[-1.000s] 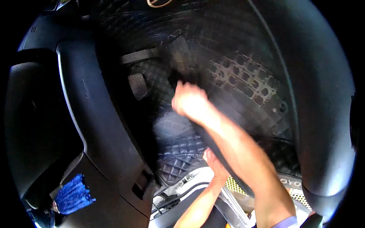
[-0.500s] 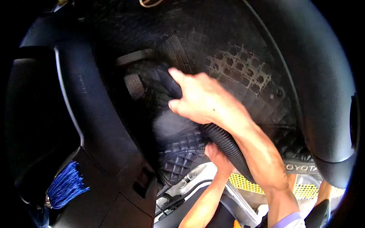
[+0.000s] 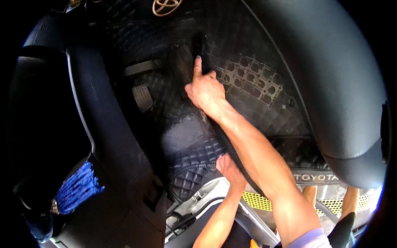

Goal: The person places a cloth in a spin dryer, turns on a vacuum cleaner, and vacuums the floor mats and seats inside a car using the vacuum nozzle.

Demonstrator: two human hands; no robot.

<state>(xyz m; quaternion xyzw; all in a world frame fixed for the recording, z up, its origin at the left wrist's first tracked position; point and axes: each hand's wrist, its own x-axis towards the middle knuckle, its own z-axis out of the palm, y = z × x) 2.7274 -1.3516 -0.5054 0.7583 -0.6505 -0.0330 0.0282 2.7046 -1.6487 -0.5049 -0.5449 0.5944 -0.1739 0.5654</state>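
Note:
In the head view my right hand (image 3: 206,91) is closed around the black nozzle (image 3: 199,47) of a ribbed vacuum hose (image 3: 231,149), with its index finger stretched along the nozzle. The nozzle lies against the dark car floor mat (image 3: 256,111), close to the ribbed accelerator pedal area. Lower down, my left hand (image 3: 230,169) is beside the hose at the quilted mat's edge; its fingers are curled, and whether it grips the hose or the mat cannot be made out.
Two pedals (image 3: 143,98) are left of the nozzle. A black seat (image 3: 339,82) fills the right side. The door panel (image 3: 111,165) with a blue duster (image 3: 80,188) is at left. A sill marked TOYOTA (image 3: 316,177) and a yellow grate (image 3: 256,201) are below.
My right hand has moved up and slightly left with the nozzle, deeper into the footwell. The hose is stretched straighter. My left hand has shifted slightly left.

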